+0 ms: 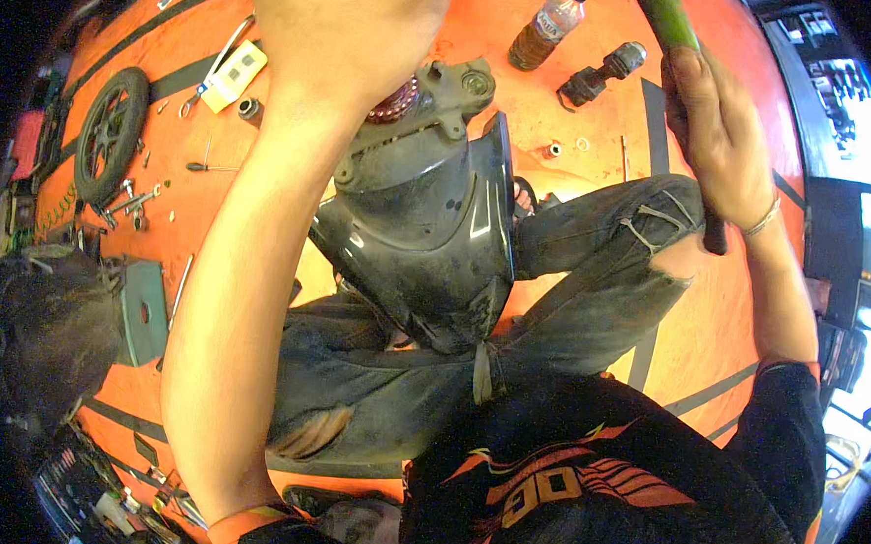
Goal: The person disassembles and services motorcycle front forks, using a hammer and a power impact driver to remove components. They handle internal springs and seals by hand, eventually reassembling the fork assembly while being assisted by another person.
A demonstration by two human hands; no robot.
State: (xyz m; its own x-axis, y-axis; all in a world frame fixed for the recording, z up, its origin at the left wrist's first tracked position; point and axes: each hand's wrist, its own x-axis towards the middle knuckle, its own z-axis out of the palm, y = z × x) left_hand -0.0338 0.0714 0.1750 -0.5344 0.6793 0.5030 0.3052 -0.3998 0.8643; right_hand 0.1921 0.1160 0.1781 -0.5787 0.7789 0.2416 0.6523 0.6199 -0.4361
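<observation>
Between my bent legs stands a dark, dusty scooter body part (pixel 423 222) with glossy plastic sides. A grey metal casting (pixel 435 95) with a round bushing sits at its far end. My left hand (pixel 355 22) reaches over the casting at the top edge of the view, where its fingers are cut off. Whether it holds anything is hidden. Raised at the far right, my right hand (pixel 727 130) is closed round the green and black handle of a tool (pixel 666 13). The tool's far end lies outside the view, and its dark butt shows below my hand.
On the orange floor beyond are a bottle of dark liquid (pixel 548 29) and a black cylindrical part (pixel 601 76). To the left lie a wheel with its tyre (pixel 113 137), a yellow box (pixel 233 76), a screwdriver (pixel 210 167), wrenches (pixel 132 204) and a green case (pixel 143 313).
</observation>
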